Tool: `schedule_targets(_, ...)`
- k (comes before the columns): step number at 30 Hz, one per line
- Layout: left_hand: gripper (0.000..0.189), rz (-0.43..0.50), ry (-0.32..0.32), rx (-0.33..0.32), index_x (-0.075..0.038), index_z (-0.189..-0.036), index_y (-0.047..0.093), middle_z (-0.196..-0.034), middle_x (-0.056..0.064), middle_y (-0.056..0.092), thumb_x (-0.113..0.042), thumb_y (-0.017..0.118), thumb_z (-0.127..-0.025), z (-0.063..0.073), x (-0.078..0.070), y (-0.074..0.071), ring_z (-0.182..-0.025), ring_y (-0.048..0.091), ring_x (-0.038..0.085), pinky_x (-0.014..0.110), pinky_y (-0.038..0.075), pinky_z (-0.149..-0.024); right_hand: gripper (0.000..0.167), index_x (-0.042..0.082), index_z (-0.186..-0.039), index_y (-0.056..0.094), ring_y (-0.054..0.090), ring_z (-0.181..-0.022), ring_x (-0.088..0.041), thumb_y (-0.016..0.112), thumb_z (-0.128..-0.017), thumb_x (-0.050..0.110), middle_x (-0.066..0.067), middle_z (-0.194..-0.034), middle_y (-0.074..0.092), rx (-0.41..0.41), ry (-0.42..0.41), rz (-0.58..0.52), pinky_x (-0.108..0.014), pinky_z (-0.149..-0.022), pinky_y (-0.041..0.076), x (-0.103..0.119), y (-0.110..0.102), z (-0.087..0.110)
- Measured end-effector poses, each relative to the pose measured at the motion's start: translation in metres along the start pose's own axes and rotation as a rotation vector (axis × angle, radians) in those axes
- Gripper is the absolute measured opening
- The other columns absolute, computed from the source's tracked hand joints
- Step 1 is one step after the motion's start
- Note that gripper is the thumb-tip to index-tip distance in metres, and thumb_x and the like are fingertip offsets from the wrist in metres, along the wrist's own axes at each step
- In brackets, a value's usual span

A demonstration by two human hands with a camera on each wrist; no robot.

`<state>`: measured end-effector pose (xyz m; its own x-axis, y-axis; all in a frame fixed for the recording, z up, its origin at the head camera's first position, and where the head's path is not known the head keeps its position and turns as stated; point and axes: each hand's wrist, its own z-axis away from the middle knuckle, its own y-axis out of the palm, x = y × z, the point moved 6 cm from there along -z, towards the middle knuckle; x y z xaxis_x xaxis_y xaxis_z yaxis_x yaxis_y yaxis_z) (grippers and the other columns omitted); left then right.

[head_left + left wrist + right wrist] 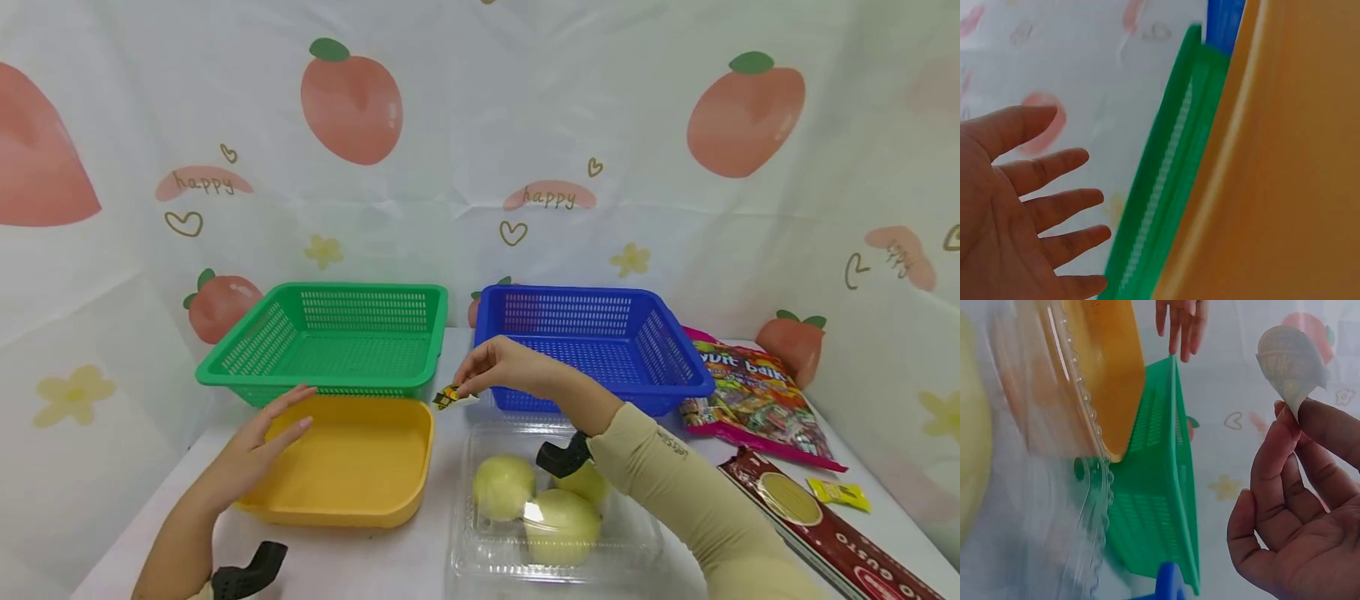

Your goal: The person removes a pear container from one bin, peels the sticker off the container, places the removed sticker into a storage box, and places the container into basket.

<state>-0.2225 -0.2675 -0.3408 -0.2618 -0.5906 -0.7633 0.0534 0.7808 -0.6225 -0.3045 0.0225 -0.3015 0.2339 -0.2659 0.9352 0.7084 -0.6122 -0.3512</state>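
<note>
My right hand (501,367) pinches a small wrapped candy (447,397) by one end of its yellow and black wrapper, thumb against fingertips. In the right wrist view the candy (1288,359) looks round and pale, its wrapper twisted where it is held. That hand is over the gap between the green basket (360,392) and the blue basket (600,400). My left hand (258,450) holds nothing, its fingers spread and straight over the left side of an orange-yellow basin (352,517). In the left wrist view the palm (991,225) shows bare beside the green basket's rim.
A clear plastic box (480,558) with several pale green round fruits (562,525) stands in front of the blue basket. At the right lie a bag of candy (765,392), a dark red box (825,533) and a small yellow packet (838,493). A printed cloth hangs behind.
</note>
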Motion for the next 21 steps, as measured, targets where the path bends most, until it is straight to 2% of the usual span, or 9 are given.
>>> schedule_targets(3, 0.055, -0.025, -0.071, -0.084, -0.003, -0.144, 0.029, -0.153, 0.026, 0.015, -0.030, 0.044, -0.098, 0.004, 0.024, -0.018, -0.136, 0.008, 0.054, 0.077, 0.010, -0.096, 0.014, -0.004, -0.096, 0.068, 0.059, -0.073, -0.012, 0.065, -0.085, 0.005, 0.004, -0.077, 0.068, 0.014, -0.001, 0.021, -0.024, -0.071, 0.050, 0.001, 0.008, -0.015)
schedule_targets(6, 0.055, -0.016, -0.104, -0.149, 0.000, -0.144, 0.028, -0.153, 0.026, 0.012, -0.030, 0.043, -0.099, 0.010, 0.045, -0.026, -0.136, 0.006, 0.054, 0.077, 0.007, -0.097, 0.015, -0.005, -0.096, 0.067, 0.059, -0.073, -0.011, 0.065, -0.085, 0.004, 0.004, -0.075, 0.067, 0.026, 0.013, 0.031, -0.023, -0.073, 0.052, 0.003, 0.017, -0.028)
schedule_targets(12, 0.050, 0.061, -0.081, -0.119, 0.004, -0.141, 0.033, -0.152, 0.027, 0.014, -0.025, 0.040, -0.100, 0.012, 0.069, -0.019, -0.137, 0.005, 0.050, 0.072, 0.003, -0.103, 0.015, -0.002, -0.098, 0.068, 0.059, -0.075, -0.010, 0.065, -0.085, 0.007, 0.002, -0.078, 0.067, 0.013, 0.035, 0.059, -0.024, -0.078, 0.053, 0.008, 0.032, -0.049)
schedule_targets(13, 0.050, 0.058, -0.086, -0.110, 0.003, -0.141, 0.033, -0.152, 0.026, 0.014, -0.026, 0.039, -0.101, 0.012, 0.071, -0.018, -0.138, 0.006, 0.048, 0.065, 0.003, -0.109, 0.015, -0.001, -0.098, 0.068, 0.060, -0.076, -0.010, 0.066, -0.085, 0.008, 0.002, -0.078, 0.067, 0.010, 0.038, 0.063, -0.025, -0.079, 0.053, 0.008, 0.034, -0.053)
schedule_targets(15, 0.050, 0.042, -0.102, -0.103, 0.001, -0.142, 0.033, -0.153, 0.023, 0.015, -0.027, 0.038, -0.101, 0.013, 0.075, -0.017, -0.140, 0.008, 0.043, 0.038, 0.009, -0.119, 0.015, 0.000, -0.098, 0.069, 0.060, -0.076, -0.009, 0.066, -0.085, 0.008, 0.002, -0.078, 0.067, 0.008, 0.049, 0.062, -0.026, -0.081, 0.054, 0.008, 0.039, -0.060)
schedule_targets(16, 0.050, 0.029, -0.112, -0.100, 0.000, -0.142, 0.033, -0.153, 0.023, 0.016, -0.029, 0.038, -0.101, 0.013, 0.077, -0.017, -0.141, 0.010, 0.040, 0.022, 0.013, -0.117, 0.015, 0.000, -0.098, 0.069, 0.061, -0.076, -0.009, 0.066, -0.085, 0.007, 0.002, -0.078, 0.066, 0.011, 0.057, 0.060, -0.027, -0.082, 0.053, 0.007, 0.041, -0.063)
schedule_targets(18, 0.052, 0.011, -0.130, -0.091, -0.002, -0.143, 0.033, -0.153, 0.022, 0.016, -0.031, 0.037, -0.101, 0.014, 0.079, -0.016, -0.141, 0.012, 0.039, -0.002, 0.016, -0.100, 0.015, 0.000, -0.097, 0.069, 0.061, -0.074, -0.009, 0.066, -0.084, 0.006, 0.001, -0.077, 0.066, 0.021, 0.069, 0.058, -0.030, -0.085, 0.053, 0.006, 0.045, -0.070)
schedule_targets(19, 0.052, -0.001, -0.137, -0.089, -0.003, -0.143, 0.033, -0.153, 0.022, 0.017, -0.032, 0.037, -0.101, 0.014, 0.080, -0.015, -0.141, 0.013, 0.039, -0.007, 0.015, -0.090, 0.014, 0.000, -0.096, 0.069, 0.061, -0.074, -0.009, 0.066, -0.084, 0.006, 0.001, -0.078, 0.067, 0.027, 0.075, 0.057, -0.032, -0.086, 0.053, 0.005, 0.047, -0.073)
schedule_targets(21, 0.053, 0.005, -0.140, -0.092, -0.002, -0.143, 0.033, -0.152, 0.023, 0.018, -0.033, 0.037, -0.101, 0.015, 0.080, -0.015, -0.140, 0.013, 0.039, -0.004, 0.015, -0.097, 0.013, 0.000, -0.095, 0.069, 0.061, -0.073, -0.009, 0.067, -0.084, 0.006, 0.000, -0.078, 0.067, 0.035, 0.086, 0.056, -0.038, -0.090, 0.052, 0.005, 0.051, -0.078)
